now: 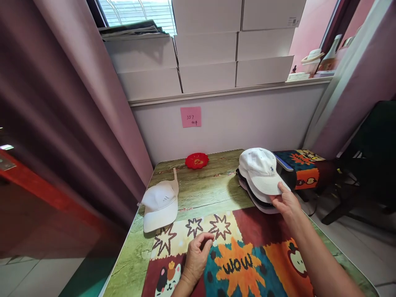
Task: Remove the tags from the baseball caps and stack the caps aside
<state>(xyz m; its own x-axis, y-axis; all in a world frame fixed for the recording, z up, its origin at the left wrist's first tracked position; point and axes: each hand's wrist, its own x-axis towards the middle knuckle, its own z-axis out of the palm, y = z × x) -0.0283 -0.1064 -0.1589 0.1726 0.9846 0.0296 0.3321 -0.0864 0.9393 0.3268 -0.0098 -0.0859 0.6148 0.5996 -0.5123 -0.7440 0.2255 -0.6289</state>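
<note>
A stack of caps stands at the right of the table. On top is a white baseball cap [258,165] with a small dark blue logo, its brim towards me. Under it show the edges of a black cap [258,197] and a pale cap [262,207]. My right hand [286,202] is closed on the right side of the top cap's brim, thumb above; its other fingers are partly hidden. My left hand [198,253] hovers over the patterned mat, fingers curled in with nothing seen in them. Another white cap [161,206] with a logo lies alone at the left.
The wood-patterned table [213,181] carries a colourful mat [238,264] along its near side. A red scalloped dish [197,161] sits at the back edge. A pink note [191,117] is on the wall. A dark chair [368,165] stands at the right, a curtain [102,103] at the left.
</note>
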